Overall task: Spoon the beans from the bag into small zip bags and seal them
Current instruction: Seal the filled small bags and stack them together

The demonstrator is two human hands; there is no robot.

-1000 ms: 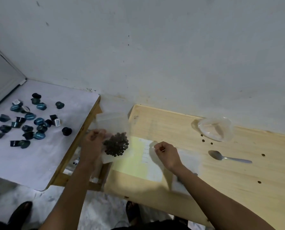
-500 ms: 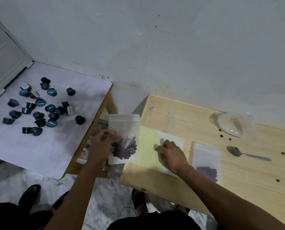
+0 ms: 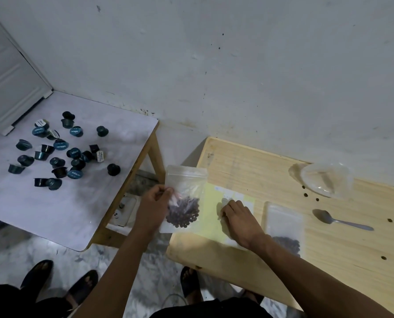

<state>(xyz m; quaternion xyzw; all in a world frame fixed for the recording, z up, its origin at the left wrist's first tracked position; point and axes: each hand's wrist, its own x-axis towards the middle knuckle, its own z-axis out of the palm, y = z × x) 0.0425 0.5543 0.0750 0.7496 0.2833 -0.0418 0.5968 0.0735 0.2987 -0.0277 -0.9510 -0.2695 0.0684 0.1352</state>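
Note:
My left hand [image 3: 155, 204] pinches a clear zip bag [image 3: 186, 187] by its left edge and holds it upright over the wooden table's left edge; dark beans [image 3: 184, 213] fill its bottom. My right hand [image 3: 236, 215] rests with curled fingers on a pile of flat empty zip bags [image 3: 236, 196] that lie on a yellow sheet [image 3: 211, 212]. Whether it pinches one I cannot tell. Another zip bag with beans [image 3: 284, 228] lies flat to the right of my right wrist. A metal spoon [image 3: 333, 220] lies further right. A crumpled clear bag [image 3: 324, 179] sits near the wall.
Loose beans [image 3: 305, 195] are scattered on the wooden table [image 3: 343, 253]. A white table [image 3: 53, 203] on the left carries several dark coffee capsules [image 3: 60, 154]. Feet in sandals [image 3: 85, 285] stand on the marble floor below.
The view has shifted, and the bean bag on the right has come into sight. My left hand has brought its bag a little toward the wooden table. My right hand now rests flatter on the pile.

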